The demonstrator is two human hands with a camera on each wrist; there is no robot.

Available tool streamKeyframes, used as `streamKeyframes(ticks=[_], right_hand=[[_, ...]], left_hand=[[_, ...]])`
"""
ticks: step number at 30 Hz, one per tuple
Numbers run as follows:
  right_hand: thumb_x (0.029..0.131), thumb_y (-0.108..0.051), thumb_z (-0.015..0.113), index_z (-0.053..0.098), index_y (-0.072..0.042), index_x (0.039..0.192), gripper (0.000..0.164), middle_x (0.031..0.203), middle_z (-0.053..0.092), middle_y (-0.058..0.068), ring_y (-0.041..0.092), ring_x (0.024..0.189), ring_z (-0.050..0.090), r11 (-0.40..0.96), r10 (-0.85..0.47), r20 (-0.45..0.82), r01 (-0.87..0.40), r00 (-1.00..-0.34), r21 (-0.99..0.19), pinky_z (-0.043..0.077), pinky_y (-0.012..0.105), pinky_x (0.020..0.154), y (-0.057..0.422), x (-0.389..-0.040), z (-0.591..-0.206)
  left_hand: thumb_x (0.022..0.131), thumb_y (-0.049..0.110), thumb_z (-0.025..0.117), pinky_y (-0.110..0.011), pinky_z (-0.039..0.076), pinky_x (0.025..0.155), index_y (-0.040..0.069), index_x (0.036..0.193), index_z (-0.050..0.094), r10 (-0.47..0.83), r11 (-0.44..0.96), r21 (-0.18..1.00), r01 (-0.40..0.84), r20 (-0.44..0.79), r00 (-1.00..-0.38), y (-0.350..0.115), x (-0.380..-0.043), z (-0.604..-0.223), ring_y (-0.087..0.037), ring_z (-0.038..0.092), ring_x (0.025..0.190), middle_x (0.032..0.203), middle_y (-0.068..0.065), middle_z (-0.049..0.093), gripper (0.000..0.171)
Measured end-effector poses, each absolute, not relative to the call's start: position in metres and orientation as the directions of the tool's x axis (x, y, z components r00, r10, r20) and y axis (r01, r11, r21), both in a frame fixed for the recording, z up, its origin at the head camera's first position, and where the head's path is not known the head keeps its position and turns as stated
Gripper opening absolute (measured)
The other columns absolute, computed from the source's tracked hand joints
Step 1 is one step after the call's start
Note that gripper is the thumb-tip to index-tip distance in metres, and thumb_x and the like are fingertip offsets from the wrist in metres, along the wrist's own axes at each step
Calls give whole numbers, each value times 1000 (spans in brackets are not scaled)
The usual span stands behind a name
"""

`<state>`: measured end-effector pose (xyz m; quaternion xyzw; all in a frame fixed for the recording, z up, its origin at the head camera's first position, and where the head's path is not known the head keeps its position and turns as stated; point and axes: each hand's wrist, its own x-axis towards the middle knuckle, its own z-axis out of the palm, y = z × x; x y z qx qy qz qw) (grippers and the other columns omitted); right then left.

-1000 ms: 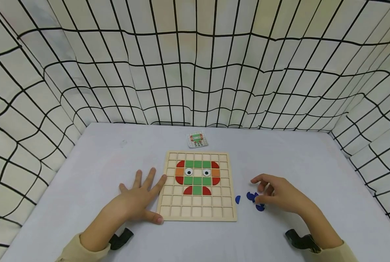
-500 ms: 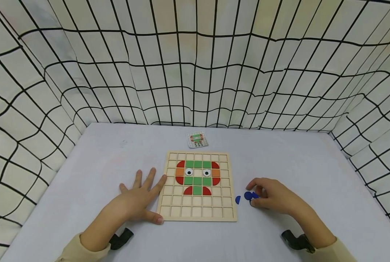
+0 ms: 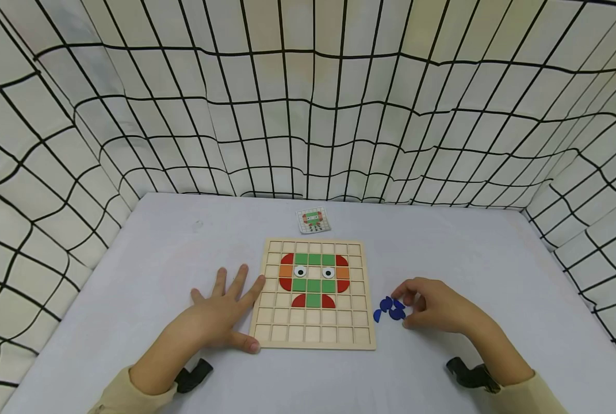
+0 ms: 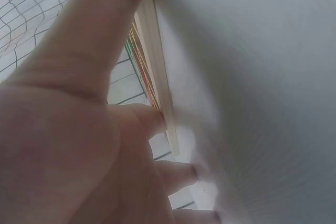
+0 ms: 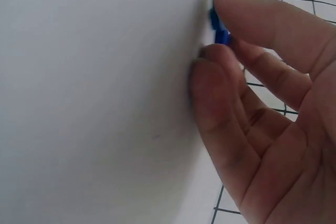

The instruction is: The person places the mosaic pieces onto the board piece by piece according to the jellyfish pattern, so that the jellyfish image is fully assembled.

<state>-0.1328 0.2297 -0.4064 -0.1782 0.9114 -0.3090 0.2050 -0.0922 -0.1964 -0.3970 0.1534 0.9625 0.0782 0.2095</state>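
A wooden grid board (image 3: 313, 333) lies mid-table, with green, red and orange pieces and two eye discs set in its cells as a face. My left hand (image 3: 220, 313) lies spread at the board's left side, thumb near the lower left corner and a fingertip on the left edge. The left wrist view shows its fingers against the board's side (image 4: 157, 61). Right of the board is a small pile of dark blue rounded pieces (image 3: 396, 314). My right hand (image 3: 439, 305) is at that pile, fingers bent, thumb and forefinger apart on either side, touching the outermost pieces.
Behind the board lies a small picture card (image 3: 313, 220) showing a similar coloured face on a grid. One blue half-round piece (image 3: 377, 315) sits close to the board's right edge. A black net (image 3: 308, 109) over pale cloth stands around the white table.
My right hand first moved left over the blue pieces, then drew slightly back. The pieces have shifted left into a tighter pile nearer the board. My left hand has stayed in place.
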Motion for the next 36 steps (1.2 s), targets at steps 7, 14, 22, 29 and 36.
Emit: streamKeyframes(ticks=[7,14,22,29,36], right_hand=[[78,-14,83,68,-17,99,25,84,58,-1,14,73,55,728,-469,-237,-221,-851,-649,48,26,60,235,-131,-410],[79,-11,81,67,-17,93,20,75,56,-5,11,68,52,740,-478,-219,-256,-851,-622,45,25,59,235,-133,-412],[83,-4,66,69,-17,94,17,72,56,-7,8,66,50,765,-441,-137,-292,-887,-574,43,24,56,231,-132,-410],[88,-5,66,73,-17,97,16,80,62,-7,10,72,57,719,-419,-79,-278,-904,-637,49,23,61,227,-134,-409],[90,-8,63,73,-15,100,15,90,67,-2,16,78,62,669,-386,-101,-202,-917,-715,54,27,61,216,-134,-405]], left_hand=[[62,74,76,-92,11,86,18,161,17,327,941,218,259,-387,-862,-196,-93,-396,-63,-1,144,165,-25,2,128],[60,74,77,-92,12,85,18,161,18,327,941,218,260,-379,-865,-195,-92,-395,-64,0,143,165,-26,3,129],[60,74,77,-92,12,86,18,161,19,317,945,209,253,-382,-868,-195,-92,-395,-64,0,143,165,-26,4,129],[60,73,78,-92,12,85,17,161,19,318,944,210,253,-381,-868,-194,-92,-394,-65,0,142,165,-26,4,129],[61,73,78,-92,12,85,17,161,20,322,943,211,258,-379,-868,-195,-91,-394,-65,1,143,165,-26,5,128]])
